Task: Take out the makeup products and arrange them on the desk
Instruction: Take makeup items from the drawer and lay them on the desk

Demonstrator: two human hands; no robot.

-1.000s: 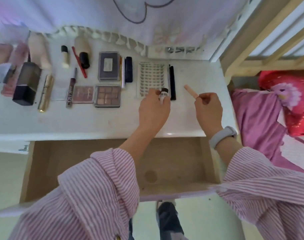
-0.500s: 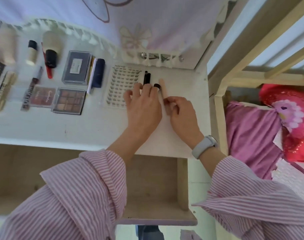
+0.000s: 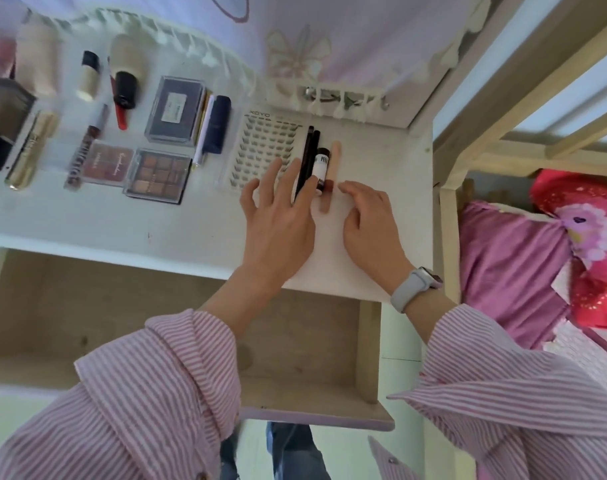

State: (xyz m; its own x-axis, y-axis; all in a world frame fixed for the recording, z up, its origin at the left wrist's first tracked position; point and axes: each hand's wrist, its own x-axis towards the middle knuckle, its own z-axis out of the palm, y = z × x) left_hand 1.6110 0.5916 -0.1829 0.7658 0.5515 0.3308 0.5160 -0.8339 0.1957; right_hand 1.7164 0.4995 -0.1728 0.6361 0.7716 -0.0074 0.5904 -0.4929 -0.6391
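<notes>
Two slim black pencils [image 3: 307, 157], one white-labelled tube [image 3: 321, 169] and one peach stick [image 3: 331, 176] lie side by side on the worktop [image 3: 191, 223], at 3 o'clock of one lash tray [image 3: 260, 150]. The left hand [image 3: 278, 220], fingers spread, rests on the pencils; the right hand [image 3: 369, 223], fingers loosely bent, touches the stick from 3 o'clock. Two palettes [image 3: 156, 174] lie at 9 o'clock.

On my surface [image 3: 104, 223]: two eyeshadow palettes [image 3: 157, 175], one clear compact case [image 3: 175, 110], one lash tray [image 3: 260, 150], two black pencils [image 3: 307, 150], one white tube [image 3: 321, 168], one peach stick [image 3: 331, 168], one gold tube [image 3: 30, 148], one navy tube [image 3: 219, 124]. My two hands [image 3: 278, 220].
</notes>
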